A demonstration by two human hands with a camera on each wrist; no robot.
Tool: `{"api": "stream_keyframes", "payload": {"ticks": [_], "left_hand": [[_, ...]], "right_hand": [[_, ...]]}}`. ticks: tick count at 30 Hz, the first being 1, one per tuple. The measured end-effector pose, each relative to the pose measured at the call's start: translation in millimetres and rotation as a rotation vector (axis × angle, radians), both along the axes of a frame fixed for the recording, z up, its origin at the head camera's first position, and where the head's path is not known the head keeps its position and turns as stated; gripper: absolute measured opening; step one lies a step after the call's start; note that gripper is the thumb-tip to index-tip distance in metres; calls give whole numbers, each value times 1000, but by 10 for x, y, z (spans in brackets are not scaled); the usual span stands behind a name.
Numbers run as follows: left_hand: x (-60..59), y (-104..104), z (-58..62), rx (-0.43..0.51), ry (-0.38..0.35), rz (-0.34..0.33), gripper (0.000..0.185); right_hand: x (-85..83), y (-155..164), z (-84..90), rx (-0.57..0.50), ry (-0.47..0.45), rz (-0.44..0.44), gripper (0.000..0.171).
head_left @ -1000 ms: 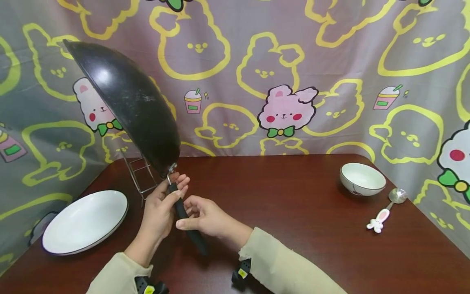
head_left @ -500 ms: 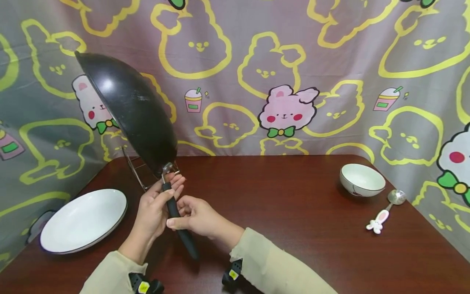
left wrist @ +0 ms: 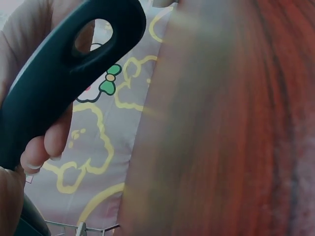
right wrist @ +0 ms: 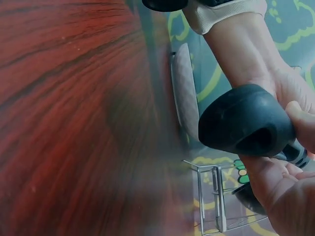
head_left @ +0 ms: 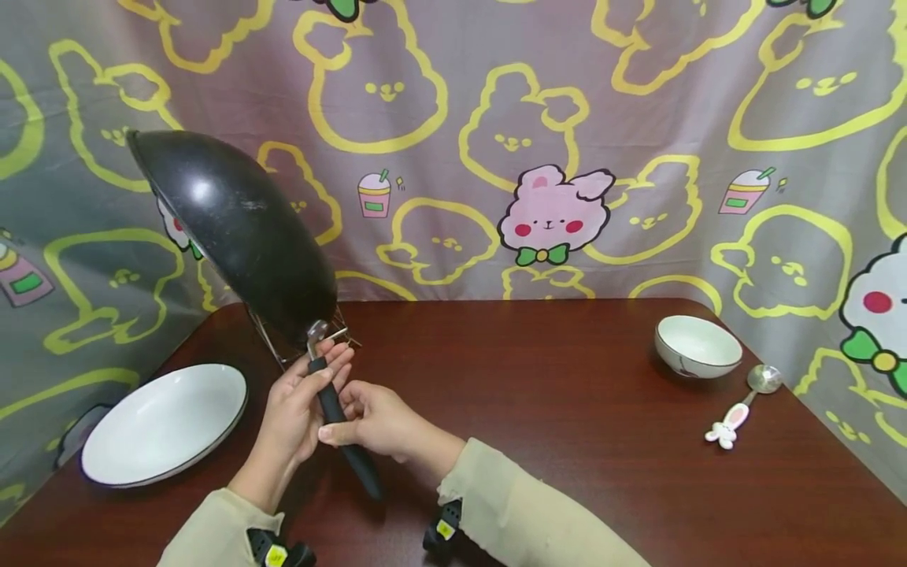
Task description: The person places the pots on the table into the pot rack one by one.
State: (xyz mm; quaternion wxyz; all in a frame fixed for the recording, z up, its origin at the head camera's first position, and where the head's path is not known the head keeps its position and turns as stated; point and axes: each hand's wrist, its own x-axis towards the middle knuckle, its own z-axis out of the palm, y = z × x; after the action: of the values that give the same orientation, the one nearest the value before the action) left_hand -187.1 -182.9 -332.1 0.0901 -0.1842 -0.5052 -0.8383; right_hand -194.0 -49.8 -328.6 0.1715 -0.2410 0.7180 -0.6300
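Note:
A black wok (head_left: 237, 228) is held up at the left, tilted with its rounded underside toward me. Its black handle (head_left: 343, 429) slopes down toward me. My left hand (head_left: 305, 398) wraps the upper part of the handle near the metal joint. My right hand (head_left: 372, 421) pinches the handle just below it, thumb on the near side. The left wrist view shows the handle's end with its hanging hole (left wrist: 91, 37) and fingers beside it. In the right wrist view the handle's butt end (right wrist: 243, 123) sits between the fingers.
A metal wire rack (head_left: 283, 346) stands behind the wok's base. A white plate (head_left: 163, 425) lies at the left on the dark wooden table (head_left: 567, 433). At the right are a white bowl (head_left: 697, 346) and a bunny-handled spoon (head_left: 744, 405). Patterned cloth backs the table.
The wok has come down and tilted further left toward the wire rack. Both hands kept their hold on the handle and shifted slightly left with it.

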Motion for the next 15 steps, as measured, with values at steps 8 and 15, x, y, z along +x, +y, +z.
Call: {"api": "stream_keyframes", "payload": {"ticks": [8, 15], "left_hand": [[6, -70, -111, 69, -20, -53, 29], [-49, -136, -98, 78, -35, -104, 32]], "right_hand": [[1, -56, -56, 79, 22, -15, 22], [-20, -88, -21, 98, 13, -24, 21]]}}
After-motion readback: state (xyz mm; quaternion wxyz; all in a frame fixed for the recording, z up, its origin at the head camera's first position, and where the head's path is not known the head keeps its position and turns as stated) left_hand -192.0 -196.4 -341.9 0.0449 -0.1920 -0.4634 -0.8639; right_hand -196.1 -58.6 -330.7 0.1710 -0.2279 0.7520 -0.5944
